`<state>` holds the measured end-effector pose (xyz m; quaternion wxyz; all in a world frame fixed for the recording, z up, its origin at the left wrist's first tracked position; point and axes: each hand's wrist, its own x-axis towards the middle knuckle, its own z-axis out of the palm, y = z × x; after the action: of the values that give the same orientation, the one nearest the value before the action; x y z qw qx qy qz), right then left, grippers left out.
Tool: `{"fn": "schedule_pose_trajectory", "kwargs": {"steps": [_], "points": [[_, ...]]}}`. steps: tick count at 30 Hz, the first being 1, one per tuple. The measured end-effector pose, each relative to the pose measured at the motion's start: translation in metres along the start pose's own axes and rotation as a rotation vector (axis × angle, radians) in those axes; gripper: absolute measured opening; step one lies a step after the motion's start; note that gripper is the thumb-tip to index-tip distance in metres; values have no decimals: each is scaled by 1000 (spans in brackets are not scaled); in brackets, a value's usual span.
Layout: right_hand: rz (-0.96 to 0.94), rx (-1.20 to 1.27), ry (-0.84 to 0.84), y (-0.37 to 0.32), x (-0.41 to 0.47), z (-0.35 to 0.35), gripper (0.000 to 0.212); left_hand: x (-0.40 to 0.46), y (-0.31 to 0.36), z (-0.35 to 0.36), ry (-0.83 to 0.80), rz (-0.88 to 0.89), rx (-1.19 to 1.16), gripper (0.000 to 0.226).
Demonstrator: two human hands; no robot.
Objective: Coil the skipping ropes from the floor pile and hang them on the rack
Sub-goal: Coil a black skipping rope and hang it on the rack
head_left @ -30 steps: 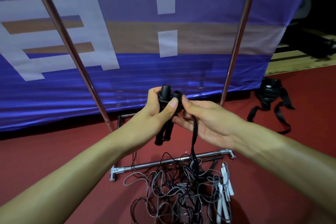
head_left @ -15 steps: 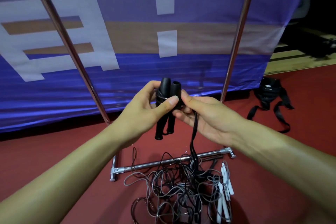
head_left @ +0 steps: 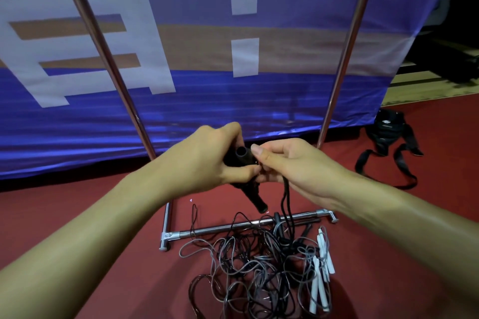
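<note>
Left hand [head_left: 204,160] grips a pair of black rope handles [head_left: 242,156], fingers curled round them; their middle is hidden by the hand. Right hand [head_left: 293,167] pinches the black cord [head_left: 285,197] beside the handles. Cord hangs to the tangled floor pile [head_left: 259,267] over the rack [head_left: 233,229] base bar. Rack's top is cut off.

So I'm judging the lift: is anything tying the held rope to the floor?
Yes. Its cord hangs from the right hand into the tangled pile below, draped over the rack's base bar. The left hand holds the black handles.
</note>
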<state>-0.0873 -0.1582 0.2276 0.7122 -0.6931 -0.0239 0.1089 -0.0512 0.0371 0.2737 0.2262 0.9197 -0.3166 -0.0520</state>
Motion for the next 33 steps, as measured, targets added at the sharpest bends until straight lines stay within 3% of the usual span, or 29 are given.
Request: {"fn": "schedule_pose_trajectory", "kwargs": {"steps": [4, 7, 13, 21, 26, 31, 33], "points": [[-61, -169, 68, 0, 2, 2, 26, 0, 1, 14, -72, -9, -143, 40], [-51, -119, 94, -5, 3, 0, 26, -1, -2, 16, -44, -12, -230, 34], [-98, -80, 160, -15, 5, -5, 17, -3, -3, 22, -67, -178, -788, 42], [-206, -526, 300, -25, 2, -1, 14, 0, 6, 32, 29, -218, -1106, 25], [-294, -726, 283, -28, -1, -5, 11, 8, 3, 30, 116, -257, -1274, 24], [-322, -660, 189, -25, -2, -12, 7, 6, 1, 19, -31, -307, -1516, 31], [-349, -654, 152, -23, -2, -14, 7, 5, 2, 17, -115, -309, -1509, 36]]}}
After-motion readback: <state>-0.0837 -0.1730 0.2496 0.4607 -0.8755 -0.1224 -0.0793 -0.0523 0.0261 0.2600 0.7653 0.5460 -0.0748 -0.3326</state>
